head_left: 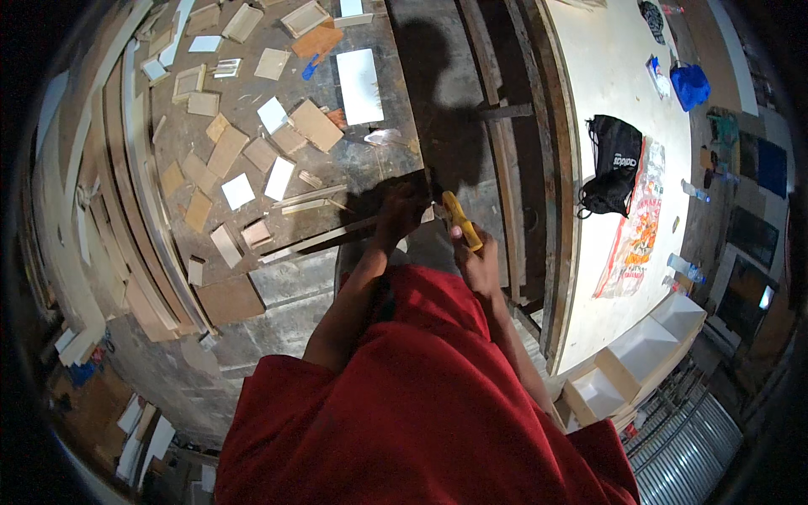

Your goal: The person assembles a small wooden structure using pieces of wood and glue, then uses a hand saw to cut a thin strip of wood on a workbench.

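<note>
- Hands meet near the middle of the view: the right hand (478, 263) is clenched around a yellow utility knife (461, 220), whose tip points toward 11 o'clock.
- Left hand (397, 212) presses down on a long thin wood strip (324, 238); its grip is in shadow, so I cannot tell whether the fingers are curled.
- That strip runs from the hands toward 8 o'clock across the dark floor (383, 156).
- Wood offcuts (252, 151) crowd the floor from 9 to 12 o'clock, well apart from the hands.
- At 3 o'clock, the curved edge of a pale counter (619, 101) carries a black bag (613, 164).
- Bare floor lies open just beyond the knife at 12 o'clock.
</note>
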